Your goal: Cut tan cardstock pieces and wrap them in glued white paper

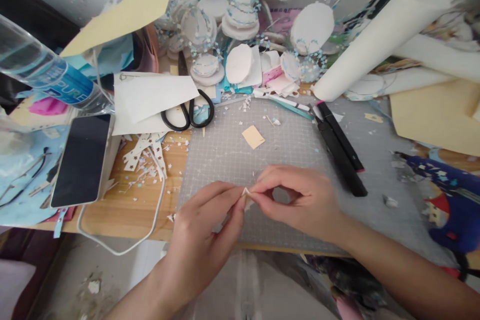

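Over the front of the grey cutting mat (296,150), my left hand (210,225) pinches a tiny folded piece of pale paper (245,192) between thumb and fingertips. My right hand (300,200) meets it from the other side, its thumb and forefinger closed on the same small piece. The fingertips cover most of the paper; only a pale peak shows. Just beyond the hands, a small cream paper square (253,137) lies flat on the mat among little scraps.
Black-handled scissors (189,115) lie under white paper at the left, near a phone (81,160), white cable (159,200) and water bottle (56,70). Black tools (339,150) lie right, with a blue glue gun (446,185) beyond. White discs (240,62) and paper rolls (382,40) crowd the back.
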{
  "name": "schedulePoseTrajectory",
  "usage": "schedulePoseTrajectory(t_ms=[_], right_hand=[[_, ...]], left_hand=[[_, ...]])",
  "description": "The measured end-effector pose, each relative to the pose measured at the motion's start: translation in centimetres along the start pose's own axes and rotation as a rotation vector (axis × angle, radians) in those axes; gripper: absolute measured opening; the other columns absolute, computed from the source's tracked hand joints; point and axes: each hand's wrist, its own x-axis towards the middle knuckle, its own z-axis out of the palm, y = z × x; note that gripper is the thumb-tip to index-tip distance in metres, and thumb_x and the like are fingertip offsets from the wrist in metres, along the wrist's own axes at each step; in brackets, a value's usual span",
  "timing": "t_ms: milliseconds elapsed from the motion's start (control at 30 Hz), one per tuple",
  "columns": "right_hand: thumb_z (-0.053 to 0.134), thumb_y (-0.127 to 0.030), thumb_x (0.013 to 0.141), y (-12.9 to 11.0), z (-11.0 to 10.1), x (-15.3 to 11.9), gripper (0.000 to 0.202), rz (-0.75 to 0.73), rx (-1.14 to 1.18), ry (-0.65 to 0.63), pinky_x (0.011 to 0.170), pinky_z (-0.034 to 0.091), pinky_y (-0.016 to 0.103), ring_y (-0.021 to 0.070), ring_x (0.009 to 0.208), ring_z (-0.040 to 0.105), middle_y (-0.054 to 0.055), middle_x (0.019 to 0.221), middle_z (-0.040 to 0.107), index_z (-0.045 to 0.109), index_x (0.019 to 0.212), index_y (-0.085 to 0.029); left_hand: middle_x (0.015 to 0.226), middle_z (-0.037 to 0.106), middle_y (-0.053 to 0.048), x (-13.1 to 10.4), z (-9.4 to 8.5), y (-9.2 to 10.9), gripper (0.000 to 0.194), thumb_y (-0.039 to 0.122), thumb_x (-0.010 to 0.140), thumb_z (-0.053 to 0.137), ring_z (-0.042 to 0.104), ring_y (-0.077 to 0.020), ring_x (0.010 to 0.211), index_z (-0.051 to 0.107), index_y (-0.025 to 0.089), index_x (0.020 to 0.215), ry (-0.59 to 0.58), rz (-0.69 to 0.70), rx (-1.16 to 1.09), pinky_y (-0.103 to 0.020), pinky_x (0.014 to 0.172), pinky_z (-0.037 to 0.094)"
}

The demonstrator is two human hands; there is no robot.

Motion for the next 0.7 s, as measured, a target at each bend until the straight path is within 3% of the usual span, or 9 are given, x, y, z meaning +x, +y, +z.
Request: schedulePoseTrajectory(t_ms=[200, 467, 700], right_hand=[[0.059, -0.012, 0.084, 0.09, 0.07, 0.15, 0.012, -0.133, -0.095, 0.024, 0.054, 0.05, 0.023, 0.01, 0.059, 0.059, -0.001, 0.067, 0.064, 0.067, 0.087, -0.021], [0.057, -0.005, 0.083, 0.26, -0.08, -0.01, 0.023, -0.3, -0.281, -0.014, 0.064, 0.054, 0.028, 0.0136, 0.07, 0.062, 0.004, 0.078, 0.068, 0.064, 0.1, -0.02], [0.056, -0.007, 0.081, 0.67, -0.48, -0.44, 0.031, -0.58, -0.649, -0.066, 0.068, 0.058, 0.032, 0.0182, 0.076, 0.064, 0.009, 0.086, 0.07, 0.063, 0.11, -0.014]], left_hand=[[0.096, 0.069, -0.004, -0.11, -0.12, -0.07, 0.023, 0.005, 0.087, 0.054, 0.065, -0.0127, 0.084, 0.065, 0.019, 0.101, -0.002, 0.006, 0.004, -0.022, 0.076, 0.052], [0.096, 0.068, -0.003, -0.06, -0.11, -0.36, 0.025, 0.004, 0.087, 0.054, 0.064, -0.0112, 0.087, 0.063, 0.02, 0.103, -0.019, 0.029, 0.032, -0.019, 0.077, 0.051], [0.097, 0.068, -0.003, -0.04, -0.32, -0.28, 0.023, 0.004, 0.087, 0.055, 0.064, -0.0115, 0.088, 0.064, 0.018, 0.102, 0.022, 0.021, 0.03, -0.02, 0.08, 0.05]])
